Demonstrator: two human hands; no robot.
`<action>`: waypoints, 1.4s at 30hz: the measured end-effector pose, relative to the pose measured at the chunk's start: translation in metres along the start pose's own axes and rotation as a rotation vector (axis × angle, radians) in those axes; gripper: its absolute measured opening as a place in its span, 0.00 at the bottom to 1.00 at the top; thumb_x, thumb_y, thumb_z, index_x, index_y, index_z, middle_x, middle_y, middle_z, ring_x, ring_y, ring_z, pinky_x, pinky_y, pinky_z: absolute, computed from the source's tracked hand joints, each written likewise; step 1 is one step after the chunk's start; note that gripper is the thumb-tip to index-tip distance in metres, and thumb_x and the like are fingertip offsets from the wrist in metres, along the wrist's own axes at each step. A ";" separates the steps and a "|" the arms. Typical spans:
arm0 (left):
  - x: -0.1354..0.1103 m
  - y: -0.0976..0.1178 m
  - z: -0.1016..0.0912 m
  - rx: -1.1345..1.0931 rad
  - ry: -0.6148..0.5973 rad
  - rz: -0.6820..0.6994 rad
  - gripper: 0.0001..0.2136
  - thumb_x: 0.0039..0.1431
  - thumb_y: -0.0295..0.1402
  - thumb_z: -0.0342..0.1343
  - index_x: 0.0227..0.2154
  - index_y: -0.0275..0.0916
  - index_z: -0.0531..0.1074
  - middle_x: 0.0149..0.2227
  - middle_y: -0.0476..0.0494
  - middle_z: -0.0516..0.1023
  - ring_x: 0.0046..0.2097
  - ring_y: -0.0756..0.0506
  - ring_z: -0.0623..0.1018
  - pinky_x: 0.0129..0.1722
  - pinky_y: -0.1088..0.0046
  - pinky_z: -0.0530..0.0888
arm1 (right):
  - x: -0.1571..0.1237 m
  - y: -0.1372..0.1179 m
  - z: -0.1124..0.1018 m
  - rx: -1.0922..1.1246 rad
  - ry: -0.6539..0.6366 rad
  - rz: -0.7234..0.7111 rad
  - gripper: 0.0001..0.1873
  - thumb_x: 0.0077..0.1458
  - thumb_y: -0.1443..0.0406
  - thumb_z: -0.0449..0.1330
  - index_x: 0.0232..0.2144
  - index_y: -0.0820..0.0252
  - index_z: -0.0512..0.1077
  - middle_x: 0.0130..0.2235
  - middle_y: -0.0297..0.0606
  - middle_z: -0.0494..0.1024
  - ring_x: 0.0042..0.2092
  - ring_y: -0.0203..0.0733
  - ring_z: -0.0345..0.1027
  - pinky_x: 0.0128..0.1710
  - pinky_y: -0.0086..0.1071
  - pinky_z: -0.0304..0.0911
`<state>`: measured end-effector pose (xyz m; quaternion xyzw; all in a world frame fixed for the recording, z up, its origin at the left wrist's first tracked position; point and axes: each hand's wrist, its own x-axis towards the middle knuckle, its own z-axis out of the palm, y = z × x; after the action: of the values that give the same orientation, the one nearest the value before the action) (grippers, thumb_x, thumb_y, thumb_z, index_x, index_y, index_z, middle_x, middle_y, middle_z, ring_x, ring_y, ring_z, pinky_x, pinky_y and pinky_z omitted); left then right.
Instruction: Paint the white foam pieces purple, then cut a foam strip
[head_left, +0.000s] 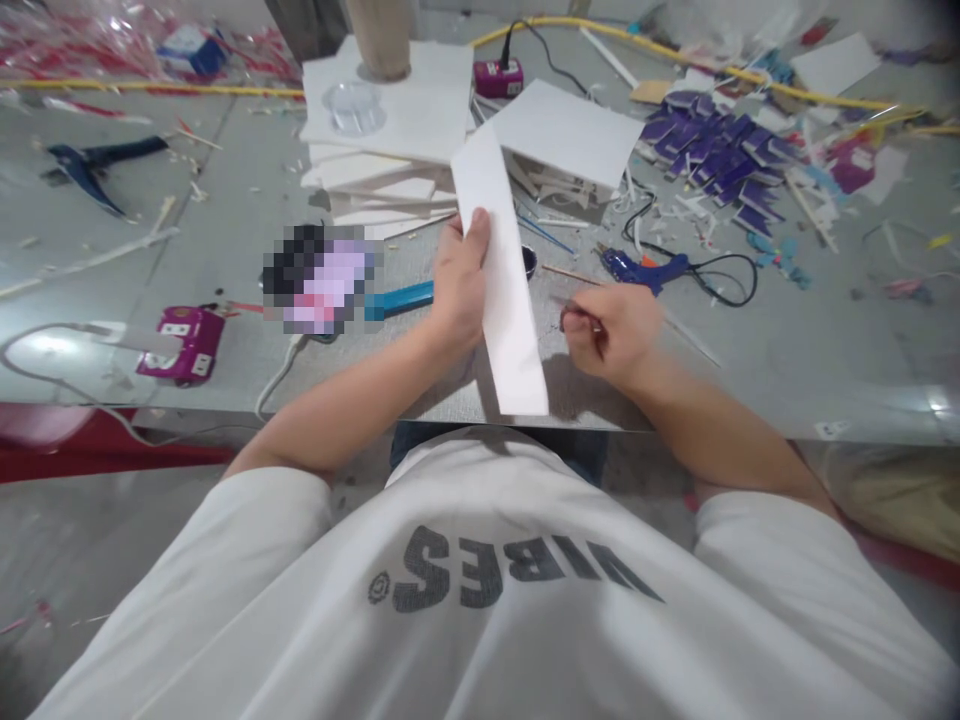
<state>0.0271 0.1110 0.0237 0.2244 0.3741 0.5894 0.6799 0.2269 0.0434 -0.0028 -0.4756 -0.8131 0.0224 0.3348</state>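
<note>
My left hand is closed around a long white board strip, its thumb lying on the strip's face. The strip stands tilted above the table's front part, its lower end near the edge. To the right, my right hand is curled into a pinch, apart from the strip. A small thin dark piece shows at its fingertips, too blurred to name. Just beyond that hand lie a thin wooden stick and a blue glue gun. A small dark-rimmed round object is partly hidden behind the strip.
White boards are stacked at the back, bearing a clear round container. Purple pieces are heaped back right. A blue bar, a purple power socket with a cable, and a blue hand tool lie left.
</note>
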 end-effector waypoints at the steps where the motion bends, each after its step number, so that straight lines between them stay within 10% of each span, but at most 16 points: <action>1: 0.006 0.004 -0.002 0.008 -0.008 0.050 0.09 0.83 0.45 0.59 0.46 0.48 0.74 0.33 0.50 0.77 0.47 0.43 0.83 0.41 0.68 0.76 | -0.002 -0.001 0.001 -0.002 -0.004 -0.024 0.38 0.76 0.37 0.42 0.37 0.51 0.81 0.25 0.41 0.75 0.31 0.48 0.72 0.39 0.45 0.71; 10: 0.061 0.028 -0.023 -0.101 0.248 0.239 0.11 0.83 0.49 0.57 0.60 0.59 0.69 0.43 0.49 0.81 0.61 0.40 0.81 0.49 0.62 0.81 | -0.015 0.002 0.016 -0.055 0.105 -0.036 0.34 0.77 0.41 0.44 0.39 0.49 0.84 0.30 0.46 0.81 0.33 0.52 0.74 0.38 0.49 0.72; 24: 0.027 -0.003 -0.010 -0.053 0.187 0.223 0.08 0.76 0.37 0.64 0.47 0.47 0.69 0.46 0.48 0.84 0.53 0.42 0.87 0.54 0.68 0.80 | -0.005 0.007 0.027 -0.070 0.216 -0.094 0.30 0.78 0.46 0.47 0.41 0.53 0.83 0.28 0.44 0.78 0.31 0.49 0.73 0.38 0.45 0.70; 42: 0.038 -0.010 -0.018 -0.023 0.220 0.210 0.15 0.72 0.46 0.70 0.47 0.46 0.72 0.44 0.48 0.83 0.53 0.41 0.86 0.53 0.68 0.80 | -0.001 0.018 0.021 -0.225 0.082 -0.094 0.36 0.75 0.37 0.49 0.52 0.50 0.88 0.34 0.49 0.84 0.37 0.50 0.77 0.39 0.46 0.73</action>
<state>0.0204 0.1428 -0.0044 0.1885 0.4142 0.6824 0.5721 0.2296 0.0579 -0.0260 -0.4720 -0.8176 -0.1043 0.3128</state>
